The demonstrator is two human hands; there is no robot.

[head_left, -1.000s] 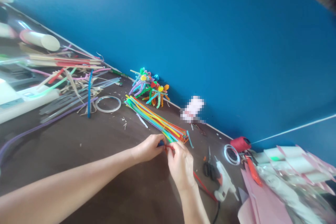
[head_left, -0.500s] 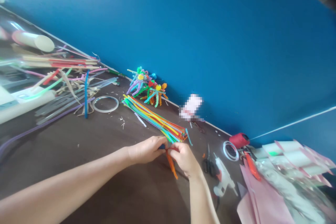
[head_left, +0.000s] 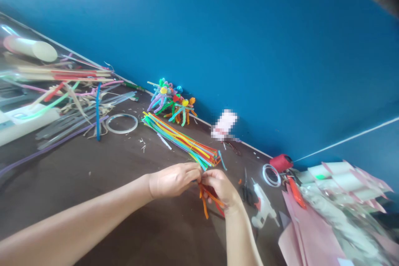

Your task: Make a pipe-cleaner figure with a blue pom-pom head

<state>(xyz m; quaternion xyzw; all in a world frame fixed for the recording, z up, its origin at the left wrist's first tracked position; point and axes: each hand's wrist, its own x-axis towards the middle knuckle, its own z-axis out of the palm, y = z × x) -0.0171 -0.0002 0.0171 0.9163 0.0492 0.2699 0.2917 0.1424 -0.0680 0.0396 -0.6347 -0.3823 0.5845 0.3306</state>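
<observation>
My left hand (head_left: pixel 177 180) and my right hand (head_left: pixel 220 187) meet just in front of the bundle of pipe cleaners, fingertips pinched close together. Orange pipe cleaners (head_left: pixel 205 207) hang from between them, their strands spreading downward; a red strand shows below my right palm. The upper end is hidden by the fingers, with a dark blue bit under my left fingertips. Beyond lies the bundle of coloured pipe cleaners (head_left: pixel 179 136). Finished-looking pipe-cleaner figures (head_left: pixel 171 102) stand behind it by the wall.
Right of my hands lie black scissors (head_left: pixel 247 193), a white glue gun (head_left: pixel 264 207), tape rings (head_left: pixel 271 175), a red spool (head_left: pixel 280 163) and pink sheets (head_left: pixel 307 232). A clear ring (head_left: pixel 122 124), sticks (head_left: pixel 65 74) and a white roll (head_left: pixel 45 51) are at left. The blue wall (head_left: pixel 218 41) borders the table.
The orange strands have spread apart and a red one now shows under my right hand. My left hand has turned so its back covers more of the piece. The view has shifted slightly.
</observation>
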